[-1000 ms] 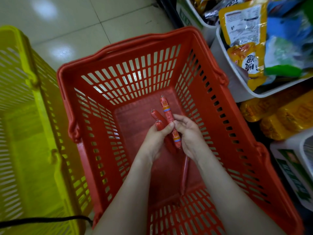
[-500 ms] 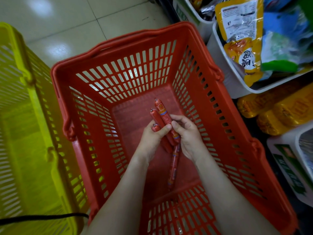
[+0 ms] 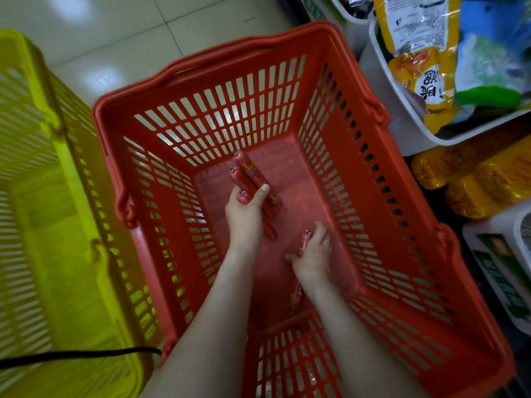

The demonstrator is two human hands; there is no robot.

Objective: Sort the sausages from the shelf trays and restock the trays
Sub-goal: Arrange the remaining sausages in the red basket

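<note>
Both my hands are down inside a red slotted shopping basket (image 3: 330, 116). My left hand (image 3: 244, 214) grips a bundle of three red sausage sticks (image 3: 248, 175) whose ends point toward the basket's far wall. Lower and to the right, my right hand (image 3: 313, 257) closes round a single red sausage stick (image 3: 304, 242) lying on the basket floor; its lower end shows under my wrist.
A yellow-green basket (image 3: 57, 168) stands against the red one on the left. On the right are white shelf trays (image 3: 402, 127) holding yellow, green and blue packets, with yellow packs (image 3: 474, 173) below. A black cord (image 3: 71, 354) crosses the lower left. Tiled floor lies beyond.
My right hand has left the bundle and dropped toward me onto the lone sausage on the basket floor. My left hand keeps the bundle.
</note>
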